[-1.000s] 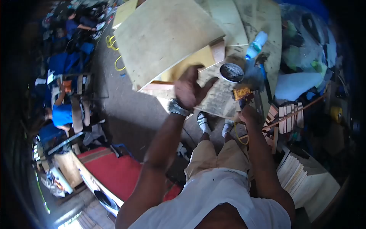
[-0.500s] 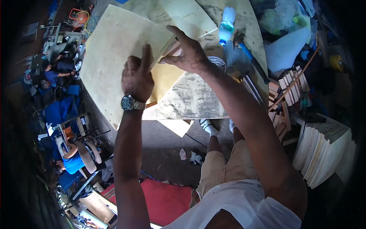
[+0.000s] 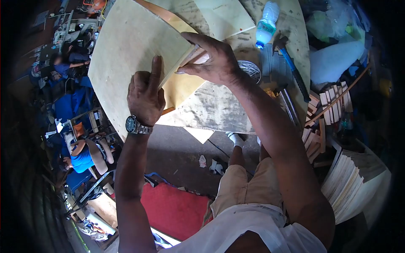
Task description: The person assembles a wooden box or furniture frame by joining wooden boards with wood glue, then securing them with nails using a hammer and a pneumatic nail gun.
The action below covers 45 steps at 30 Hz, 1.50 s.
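Observation:
A large pale wooden panel (image 3: 126,50) is tilted above the worktable (image 3: 211,109). My left hand (image 3: 145,95), with a watch at the wrist, lies against the panel's face near its right edge, index finger stretched out. My right hand (image 3: 215,59) grips the panel's right corner between thumb and fingers. Under the panel, a yellowish board (image 3: 181,90) rests on the table. Another pale board (image 3: 225,17) lies at the table's far side.
On the table are a bottle (image 3: 266,25), a bowl of nails (image 3: 249,71) and a blue-handled hammer (image 3: 293,69). Wood strips (image 3: 333,103) and stacked panels (image 3: 348,181) stand at right. Two people (image 3: 84,160) sit at left; red cloth (image 3: 173,215) lies below.
The view has shifted, so the table items appear farther right. The panel's upper edge has tilted, showing more of the board beneath. My left hand has slid slightly away from my right hand.

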Available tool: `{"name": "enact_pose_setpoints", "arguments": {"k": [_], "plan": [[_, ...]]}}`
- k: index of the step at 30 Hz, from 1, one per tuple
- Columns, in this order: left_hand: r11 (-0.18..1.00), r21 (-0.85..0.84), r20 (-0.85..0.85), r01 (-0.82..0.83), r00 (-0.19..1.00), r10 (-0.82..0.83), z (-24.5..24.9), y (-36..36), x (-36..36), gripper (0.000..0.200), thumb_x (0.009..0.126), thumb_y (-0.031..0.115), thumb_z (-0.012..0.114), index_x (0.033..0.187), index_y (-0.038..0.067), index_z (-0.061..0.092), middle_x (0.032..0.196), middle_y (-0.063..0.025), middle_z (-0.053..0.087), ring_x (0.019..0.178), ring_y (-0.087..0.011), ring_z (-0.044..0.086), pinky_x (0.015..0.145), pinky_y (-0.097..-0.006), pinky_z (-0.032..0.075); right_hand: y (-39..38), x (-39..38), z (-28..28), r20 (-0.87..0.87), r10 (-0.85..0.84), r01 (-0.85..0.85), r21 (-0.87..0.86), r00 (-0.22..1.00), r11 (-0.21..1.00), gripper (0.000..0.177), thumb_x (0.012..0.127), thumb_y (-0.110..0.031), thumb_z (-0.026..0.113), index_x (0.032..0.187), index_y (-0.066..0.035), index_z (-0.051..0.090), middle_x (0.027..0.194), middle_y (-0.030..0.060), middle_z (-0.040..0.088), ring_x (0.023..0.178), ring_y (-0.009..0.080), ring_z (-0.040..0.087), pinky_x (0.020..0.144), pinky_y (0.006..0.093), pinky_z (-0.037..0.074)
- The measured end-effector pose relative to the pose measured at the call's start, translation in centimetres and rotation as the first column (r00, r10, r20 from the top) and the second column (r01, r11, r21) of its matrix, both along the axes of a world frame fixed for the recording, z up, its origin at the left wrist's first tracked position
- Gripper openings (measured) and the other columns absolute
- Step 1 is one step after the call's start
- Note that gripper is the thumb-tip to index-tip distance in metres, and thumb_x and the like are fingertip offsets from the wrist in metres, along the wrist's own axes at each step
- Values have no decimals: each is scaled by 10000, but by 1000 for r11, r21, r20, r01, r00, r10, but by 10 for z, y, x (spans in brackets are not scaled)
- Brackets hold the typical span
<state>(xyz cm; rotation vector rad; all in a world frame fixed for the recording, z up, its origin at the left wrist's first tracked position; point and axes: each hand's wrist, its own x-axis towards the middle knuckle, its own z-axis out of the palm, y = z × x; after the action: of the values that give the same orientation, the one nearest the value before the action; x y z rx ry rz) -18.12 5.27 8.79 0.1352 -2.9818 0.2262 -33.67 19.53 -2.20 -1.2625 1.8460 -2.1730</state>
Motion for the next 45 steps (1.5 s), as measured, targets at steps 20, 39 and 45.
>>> {"name": "enact_pose_setpoints", "arguments": {"k": [20,39,45], "plan": [[942,336,8,-14,1000,12,4,23,-67,977,601,253,910,1447,74,456,1277,-188,450,1017,-329,567,841,-422,549,3,-13,-18,307,264,-264,-45,914,964,542,774,-119,826,1246,-27,574,1042,145,701,976,218,688,855,355,562],[924,355,39,142,985,-167,4,8,-99,804,695,314,875,1387,133,506,1399,-253,498,1207,-421,579,935,-471,547,0,-26,-48,454,605,-468,-384,655,796,277,881,-50,711,1120,56,617,958,93,696,878,136,639,774,300,520],[931,334,-39,148,989,-143,-2,6,-96,719,690,327,878,1323,145,591,1341,-235,567,1135,-390,640,879,-424,578,-5,-28,-52,509,668,-500,-443,544,744,338,860,-82,730,1152,50,621,1055,137,716,1014,197,686,903,323,556]]}}
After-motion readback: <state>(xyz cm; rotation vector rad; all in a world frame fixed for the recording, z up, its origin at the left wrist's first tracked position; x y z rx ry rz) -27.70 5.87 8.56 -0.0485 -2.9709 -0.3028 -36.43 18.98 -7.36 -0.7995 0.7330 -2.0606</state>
